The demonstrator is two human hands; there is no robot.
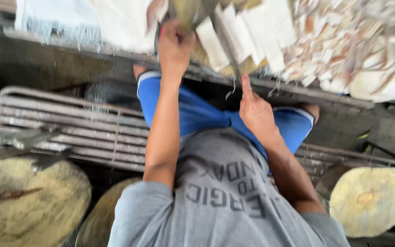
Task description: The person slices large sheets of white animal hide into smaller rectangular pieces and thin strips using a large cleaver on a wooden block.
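Nearest, the right hand (255, 111) lay over the blue shorts (197, 112) with one finger stretched toward the pale wood pieces (261, 27) just beyond it, holding nothing, while farther off the left hand (174, 48) was closed around a blurred yellowish piece (187, 13) beside that heap.

Bench slats (69, 123): grey weathered wood, rough, matt. Log rounds (370, 201): pale cut wood, coarse grain. Pale strips (257, 32): thin, dry, matt, wood-like. Shorts (197, 112): blue smooth cloth. T-shirt (225, 201): grey soft cotton-like knit. Fringed cloth (56, 20): white woven.
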